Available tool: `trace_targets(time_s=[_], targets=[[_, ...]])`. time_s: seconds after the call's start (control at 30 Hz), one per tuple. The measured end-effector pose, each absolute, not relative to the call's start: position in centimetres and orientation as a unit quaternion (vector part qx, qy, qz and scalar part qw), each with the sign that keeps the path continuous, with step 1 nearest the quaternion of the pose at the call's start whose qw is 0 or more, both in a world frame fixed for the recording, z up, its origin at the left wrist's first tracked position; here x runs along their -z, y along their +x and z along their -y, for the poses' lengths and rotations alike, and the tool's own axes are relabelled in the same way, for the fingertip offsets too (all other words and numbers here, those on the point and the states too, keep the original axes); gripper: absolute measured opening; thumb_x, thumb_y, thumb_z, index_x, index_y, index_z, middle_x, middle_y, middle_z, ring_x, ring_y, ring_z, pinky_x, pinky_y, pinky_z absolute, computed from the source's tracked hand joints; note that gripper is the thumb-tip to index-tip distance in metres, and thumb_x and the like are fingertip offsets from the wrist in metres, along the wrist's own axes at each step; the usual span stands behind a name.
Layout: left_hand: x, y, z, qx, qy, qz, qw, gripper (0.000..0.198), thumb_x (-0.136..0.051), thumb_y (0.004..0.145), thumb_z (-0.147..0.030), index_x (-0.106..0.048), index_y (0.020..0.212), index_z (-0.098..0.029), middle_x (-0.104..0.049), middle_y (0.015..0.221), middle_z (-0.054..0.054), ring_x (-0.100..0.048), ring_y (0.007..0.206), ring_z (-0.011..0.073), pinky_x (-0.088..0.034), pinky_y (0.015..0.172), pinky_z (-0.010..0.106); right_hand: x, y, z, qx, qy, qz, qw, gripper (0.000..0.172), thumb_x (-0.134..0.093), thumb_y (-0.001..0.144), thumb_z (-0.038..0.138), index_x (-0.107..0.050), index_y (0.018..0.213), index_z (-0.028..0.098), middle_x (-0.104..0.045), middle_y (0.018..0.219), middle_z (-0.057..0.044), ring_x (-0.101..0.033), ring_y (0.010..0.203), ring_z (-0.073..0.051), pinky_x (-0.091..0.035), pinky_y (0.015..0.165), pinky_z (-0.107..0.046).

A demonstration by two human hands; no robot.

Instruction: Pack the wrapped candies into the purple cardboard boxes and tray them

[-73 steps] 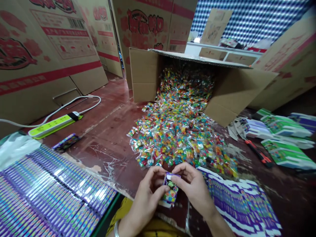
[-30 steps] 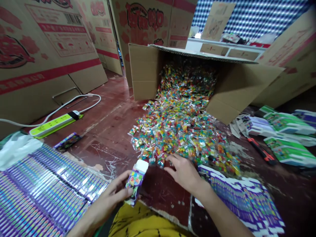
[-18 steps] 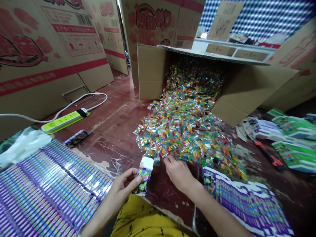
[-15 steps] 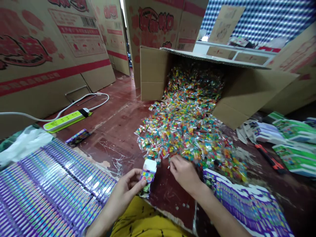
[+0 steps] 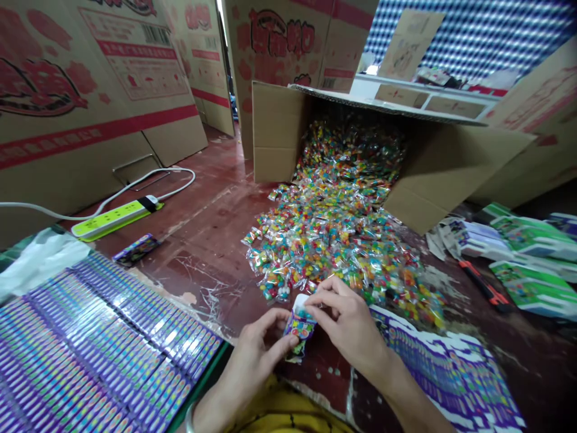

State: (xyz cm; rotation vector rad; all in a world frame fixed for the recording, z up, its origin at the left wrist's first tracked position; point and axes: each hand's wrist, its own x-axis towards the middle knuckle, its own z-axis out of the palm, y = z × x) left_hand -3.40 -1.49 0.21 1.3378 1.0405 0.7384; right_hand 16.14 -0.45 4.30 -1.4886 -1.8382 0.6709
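My left hand (image 5: 265, 346) grips a small purple candy box (image 5: 301, 331), fingers behind it and thumb on its printed front. The box's white top flap (image 5: 301, 300) stands up, open. Over that opening, my right hand (image 5: 345, 310) has its fingertips pinched on a small clear candy packet (image 5: 303, 313), mostly hidden by the fingers and the box. Beyond both hands spreads a heap of clear packets of colourful candies (image 5: 333, 234), spilling from a carton (image 5: 277, 132) lying on its side. Flattened purple boxes (image 5: 446, 367) lie in a row beside my right forearm.
Rows of filled-looking purple boxes (image 5: 99, 343) stand packed at the left. A yellow-green power strip (image 5: 117, 218) with a white cord and a lone purple box (image 5: 135, 249) lie behind them. Right hold a red-black cutter (image 5: 484, 285) and green cartons (image 5: 536, 288). Large cartons (image 5: 148, 78) stand behind.
My right hand has moved from the heap's near edge to the box's mouth, now with a packet in its fingers. My left hand has brought the box slightly right.
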Motion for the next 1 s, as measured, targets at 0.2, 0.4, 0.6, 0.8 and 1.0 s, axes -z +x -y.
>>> trace_targets(time_s=[0.2,0.4,0.6,0.8,1.0], targets=[[0.5,-1.8,2.0,-0.407,0.486,-0.415,0.653,0.034,-0.070,0.085,-0.029,-0.056,0.116,-0.024,-0.067,0.094,0.003,-0.063,0.084,0.0163,-0.051,0.077,0.026,-3.5,17.3,1.6,-0.270,-0.505,0.730,0.373,0.023,-0.056,0.096,0.030,-0.071,0.112,0.028,-0.057,0.129,-0.008,-0.053,0.120,-0.026,-0.048,0.100,-0.039],[0.4,-1.0,2.1,-0.426,0.463,-0.395,0.670,0.047,-0.070,0.086,-0.030,-0.051,0.129,-0.028,-0.067,0.105,0.005,-0.065,0.090,0.0177,-0.052,0.083,0.028,-0.9,17.6,3.5,-0.415,-0.498,0.608,0.459,0.034,-0.062,0.092,0.028,-0.060,0.126,0.029,-0.064,0.120,-0.006,-0.067,0.102,-0.020,-0.059,0.082,-0.028],[0.2,-0.7,2.2,-0.391,0.487,-0.378,0.684,0.033,-0.071,0.086,-0.028,-0.060,0.117,-0.025,-0.067,0.103,0.003,-0.063,0.092,0.0172,-0.050,0.082,0.026,0.2,17.3,4.0,-0.286,-0.495,0.670,0.474,0.029,-0.059,0.091,0.014,-0.058,0.116,0.026,-0.067,0.100,-0.004,-0.068,0.088,-0.018,-0.056,0.080,-0.030],[0.3,-0.1,2.5,-0.387,0.465,-0.352,0.714,0.032,-0.074,0.083,-0.024,-0.059,0.111,-0.023,-0.065,0.103,0.004,-0.061,0.092,0.0169,-0.049,0.080,0.026,0.5,17.4,3.9,-0.251,-0.504,0.667,0.488,0.009,-0.059,0.090,0.014,-0.061,0.092,0.022,-0.065,0.104,-0.008,-0.065,0.096,-0.021,-0.053,0.084,-0.032],[0.1,0.5,2.2,-0.425,0.416,-0.341,0.728,0.038,-0.075,0.080,-0.018,-0.048,0.105,-0.025,-0.060,0.100,0.001,-0.062,0.083,0.0123,-0.047,0.071,0.022,0.4,16.7,4.0,-0.399,-0.489,0.531,0.565,0.008,-0.063,0.091,0.022,-0.059,0.098,0.023,-0.066,0.095,-0.004,-0.066,0.090,-0.019,-0.052,0.083,-0.032]])
